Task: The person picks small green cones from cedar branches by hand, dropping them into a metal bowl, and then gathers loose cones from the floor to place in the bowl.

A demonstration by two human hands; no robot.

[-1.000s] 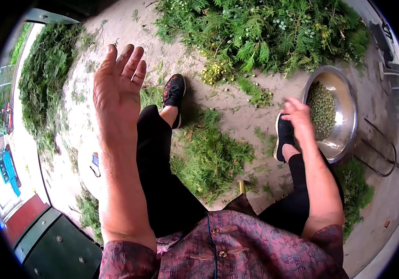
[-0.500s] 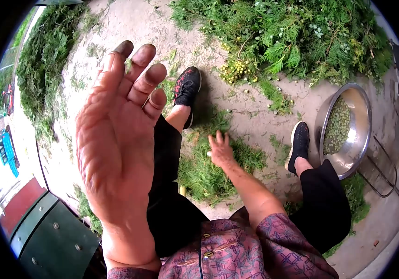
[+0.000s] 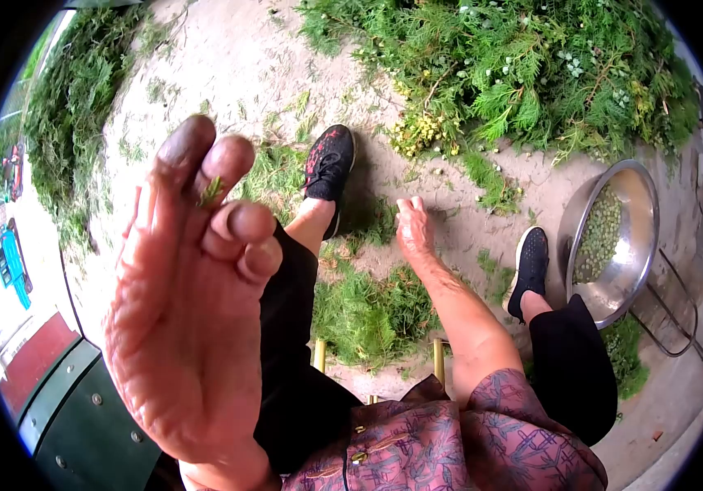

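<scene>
My left hand (image 3: pixel 192 295) is raised close to the camera, palm in view and fingers partly curled. A small green sprig (image 3: pixel 210 191) lies between its fingers. Farther down, above the concrete ground, my right hand (image 3: pixel 415 229) has its fingers together; whether anything is between them is too small to see. Just below it, between my feet, lies a low pile of green clippings (image 3: pixel 368 315). At the right, a steel bowl (image 3: pixel 644 237) is tilted and holds many small pale green cones (image 3: pixel 599 237).
A large heap of leafy branches (image 3: pixel 548 74) fills the upper right. Another heap (image 3: pixel 65 139) lies at the upper left. My black shoes (image 3: pixel 331 168) flank the clippings. A bent metal frame (image 3: pixel 679 331) stands beside the bowl, and a green riveted panel (image 3: pixel 93 417) is at lower left.
My right hand has moved up and to the right, off the clippings, and its spread fingers have drawn together. My left hand has come lower and nearer, its fingers more curled.
</scene>
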